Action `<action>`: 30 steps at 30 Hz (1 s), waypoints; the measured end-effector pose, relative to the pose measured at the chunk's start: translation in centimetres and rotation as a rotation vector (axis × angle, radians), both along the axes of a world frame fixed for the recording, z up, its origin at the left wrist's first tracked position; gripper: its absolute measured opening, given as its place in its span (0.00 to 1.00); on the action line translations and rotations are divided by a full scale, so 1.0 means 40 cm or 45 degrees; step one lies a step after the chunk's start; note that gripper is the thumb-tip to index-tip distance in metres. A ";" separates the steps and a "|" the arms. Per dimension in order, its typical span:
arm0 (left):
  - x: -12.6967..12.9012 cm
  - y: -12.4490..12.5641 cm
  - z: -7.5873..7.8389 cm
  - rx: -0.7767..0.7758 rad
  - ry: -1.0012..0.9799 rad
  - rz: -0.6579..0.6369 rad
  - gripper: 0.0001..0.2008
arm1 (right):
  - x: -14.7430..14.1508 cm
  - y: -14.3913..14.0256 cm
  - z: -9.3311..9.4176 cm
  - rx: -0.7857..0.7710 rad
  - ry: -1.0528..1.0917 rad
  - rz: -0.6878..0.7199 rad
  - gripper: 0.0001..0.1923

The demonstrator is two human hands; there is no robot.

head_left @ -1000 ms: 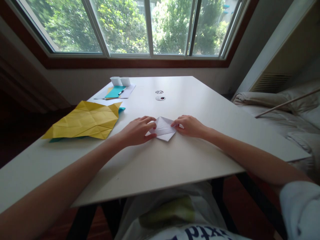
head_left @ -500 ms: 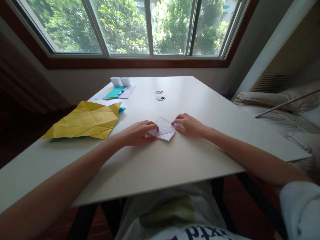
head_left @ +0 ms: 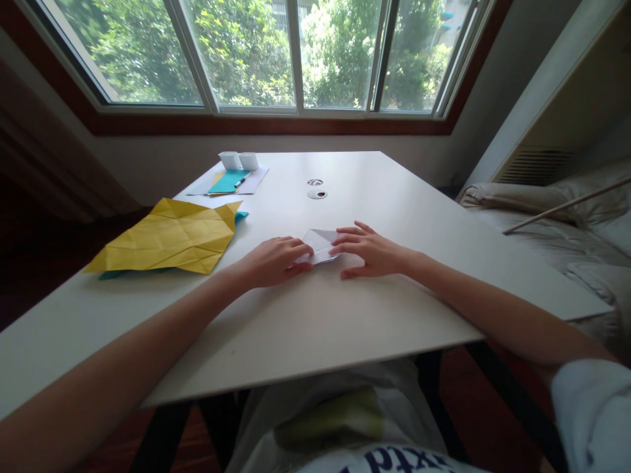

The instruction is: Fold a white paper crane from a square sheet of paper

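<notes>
Head view: small white folded paper (head_left: 319, 244) flat on white table (head_left: 315, 328), about mid table, a bit to the far side. Left hand (head_left: 273, 261) curled, fingertips pressing down on left part of paper. Right hand (head_left: 371, 250) flat w/ fingers spread, tips on right part of paper, thumb out on bare table.

What could go wrong: paper could slip sideways on smooth top if one hand pushes harder than the other; then fold goes crooked. Pressing too fast might crease wrong spot. Only a guess.

Room & edges: lots of bare table near side and right of hands. Right edge well apart from paper. Big crumpled yellow sheet (head_left: 167, 238) near, on the left, not touching hands. Far left: teal paper (head_left: 227, 182), two small white cups (head_left: 239, 160). Two small round things (head_left: 316, 188) far of paper.
</notes>
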State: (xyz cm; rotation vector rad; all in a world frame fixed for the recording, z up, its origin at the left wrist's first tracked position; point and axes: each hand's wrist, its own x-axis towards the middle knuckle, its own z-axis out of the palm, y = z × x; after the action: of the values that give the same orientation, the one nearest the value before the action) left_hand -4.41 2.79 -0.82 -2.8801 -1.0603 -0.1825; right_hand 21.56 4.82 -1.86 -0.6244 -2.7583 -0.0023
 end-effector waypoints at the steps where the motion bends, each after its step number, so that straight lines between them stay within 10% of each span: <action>1: 0.001 -0.001 0.001 -0.001 -0.008 0.003 0.14 | -0.002 -0.001 -0.001 0.018 0.017 -0.010 0.20; 10: 0.002 0.004 -0.009 -0.013 -0.316 0.002 0.19 | -0.016 0.000 0.010 0.064 0.443 -0.203 0.10; 23: -0.001 0.031 -0.036 -0.193 -0.739 0.070 0.14 | -0.018 0.021 0.006 -0.834 1.062 -0.028 0.09; 30: 0.016 0.016 -0.033 -0.458 -0.964 0.147 0.15 | -0.015 0.050 -0.005 -0.964 1.205 -0.084 0.13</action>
State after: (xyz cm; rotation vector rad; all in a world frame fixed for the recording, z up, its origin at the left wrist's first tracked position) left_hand -3.75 3.42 -2.14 -3.0986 -1.4743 -1.2715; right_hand 20.94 6.83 -2.06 -0.6464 -1.7460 1.0594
